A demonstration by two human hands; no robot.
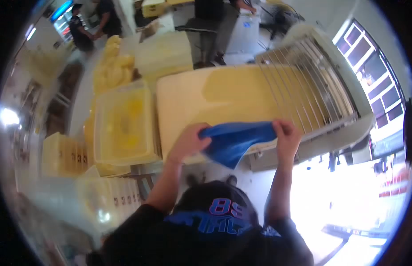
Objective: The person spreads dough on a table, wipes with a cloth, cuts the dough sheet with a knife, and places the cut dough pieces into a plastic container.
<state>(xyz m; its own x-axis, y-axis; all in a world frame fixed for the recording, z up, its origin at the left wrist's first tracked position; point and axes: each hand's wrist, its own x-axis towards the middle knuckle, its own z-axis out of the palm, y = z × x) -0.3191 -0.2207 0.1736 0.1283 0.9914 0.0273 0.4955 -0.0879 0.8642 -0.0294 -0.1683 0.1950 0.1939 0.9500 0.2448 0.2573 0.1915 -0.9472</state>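
A blue cloth (235,141) is stretched between my two hands, its lower corner hanging down in front of my body. My left hand (191,142) grips the cloth's left end. At the opposite end, my right hand (287,133) pinches the upper corner between thumb and fingers. Behind the cloth runs the cream-coloured belt (184,99) of a machine, and the cloth is held over its near edge. Whether the cloth touches the belt I cannot tell.
Metal bars form a guard (299,84) over the belt's right end. On the left stands a translucent plastic tub (124,124) with yellow contents, beside yellowish bags (112,66). Stacked pale crates (66,155) are lower left. Several people stand at the back, one near a grey bin (243,37).
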